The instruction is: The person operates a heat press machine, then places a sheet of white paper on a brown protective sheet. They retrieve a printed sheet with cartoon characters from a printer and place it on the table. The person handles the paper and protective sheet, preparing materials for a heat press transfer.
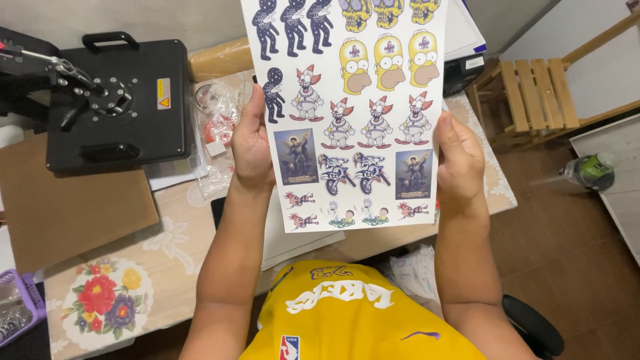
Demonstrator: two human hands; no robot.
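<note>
Both hands hold one printed sheet (353,113) up in front of the person, above the tabletop (180,260) near its front edge. Seen from the head camera, the left hand (252,143) grips the sheet's left edge, thumb on the printed face and fingers hidden behind the paper. The right hand (459,160) clasps the right edge the same way, thumb on top. Between them the sheet stands upright and flat, its top running out of the picture. It is white and covered with rows of cartoon figures: dark blue bodies, yellow heads, clowns, motorcycles and two small framed portraits.

On the tabletop's far left part sits a black heat press (113,100), its handle toward the far edge. A brown cardboard piece (67,207) lies just in front of it. A clear plastic bag (217,127) with red and white bits lies between the press and the left hand. White papers (293,243) rest under the sheet's lower edge. A purple basket (20,307) shows at the near left corner. Right of the table stands a wooden chair (540,93), and a green bottle (590,170) lies on the floor near it
</note>
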